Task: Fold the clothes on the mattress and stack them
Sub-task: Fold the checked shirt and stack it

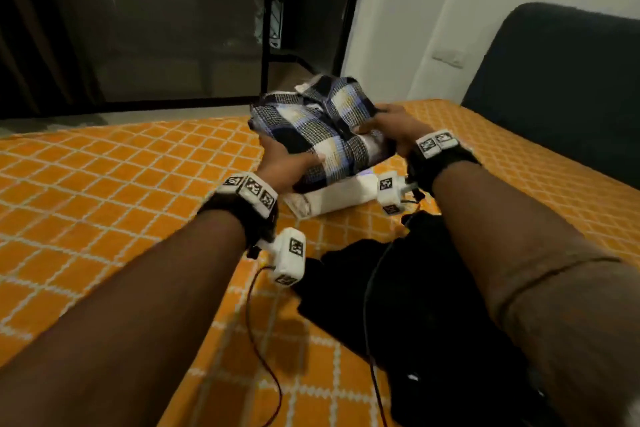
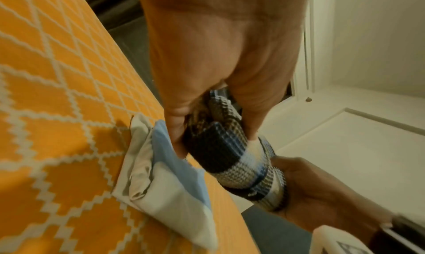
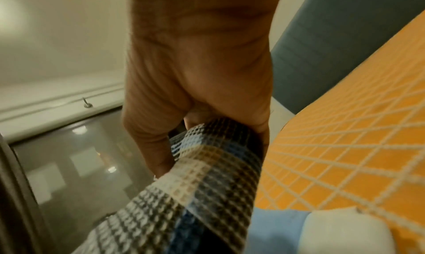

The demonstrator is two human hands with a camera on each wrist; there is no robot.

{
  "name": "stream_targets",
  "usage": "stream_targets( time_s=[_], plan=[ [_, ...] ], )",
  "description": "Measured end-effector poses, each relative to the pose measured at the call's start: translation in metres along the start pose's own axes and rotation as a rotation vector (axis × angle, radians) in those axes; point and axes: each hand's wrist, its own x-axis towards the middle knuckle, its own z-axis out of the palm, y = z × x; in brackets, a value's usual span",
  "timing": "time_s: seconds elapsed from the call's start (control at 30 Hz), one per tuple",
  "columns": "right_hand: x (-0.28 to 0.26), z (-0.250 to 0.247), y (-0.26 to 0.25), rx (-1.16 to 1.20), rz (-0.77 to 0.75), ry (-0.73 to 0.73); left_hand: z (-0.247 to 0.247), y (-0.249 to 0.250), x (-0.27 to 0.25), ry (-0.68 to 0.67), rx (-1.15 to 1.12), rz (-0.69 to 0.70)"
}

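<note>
A folded checked shirt in navy, blue and white hangs just above the orange mattress. My left hand grips its near left edge, thumb on top. My right hand grips its right edge. Directly beneath it lies a folded white and light blue garment on the mattress. In the left wrist view my left hand clamps the shirt above the folded garment. The right wrist view has my right hand wrapped round the shirt's edge.
A crumpled black garment lies on the mattress near me, with cables running over it. A dark headboard stands at the right. Beyond the mattress's far edge are a dark glass door and a white wall.
</note>
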Motion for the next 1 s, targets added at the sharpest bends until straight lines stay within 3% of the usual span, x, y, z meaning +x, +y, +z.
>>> stream_targets(
  time_s=[0.07, 0.13, 0.2, 0.27, 0.33, 0.43, 0.5, 0.57, 0.63, 0.8, 1.0],
  plan=[
    [0.031, 0.004, 0.032, -0.238, -0.004, 0.043, 0.021, -0.024, 0.021, -0.024, 0.384, -0.041],
    [0.046, 0.017, 0.065, -0.562, -0.053, 0.014, 0.038, -0.055, 0.024, -0.238, 0.9, -0.021],
    [0.047, 0.03, 0.09, -0.705, -0.113, -0.007, 0.046, -0.072, 0.011, -0.424, 1.125, 0.043],
    [0.061, 0.046, 0.123, -0.678, -0.13, 0.018, 0.051, -0.096, 0.006, -0.45, 1.202, 0.082],
    [0.063, 0.048, 0.126, -0.681, -0.127, 0.036, 0.047, -0.099, 0.003, -0.417, 1.228, 0.144],
    [0.053, 0.044, 0.132, -0.698, -0.136, 0.042, 0.04, -0.094, -0.001, -0.471, 1.161, 0.138],
    [0.03, 0.042, 0.129, -0.665, -0.139, 0.156, 0.03, -0.078, -0.012, -0.475, 1.076, 0.146],
    [-0.008, 0.032, 0.12, -0.477, -0.131, 0.364, 0.017, -0.058, -0.033, -0.427, 1.001, 0.194],
    [-0.054, 0.013, 0.113, -0.269, -0.162, 0.426, 0.005, -0.04, -0.063, -0.364, 0.963, 0.278],
    [-0.205, -0.088, 0.112, -0.171, -0.098, 0.319, 0.02, 0.003, -0.155, -0.293, 0.929, 0.354],
    [-0.383, -0.235, 0.146, -0.173, 0.119, 0.437, 0.126, 0.049, -0.251, -0.455, 0.777, 0.37]
  ],
)
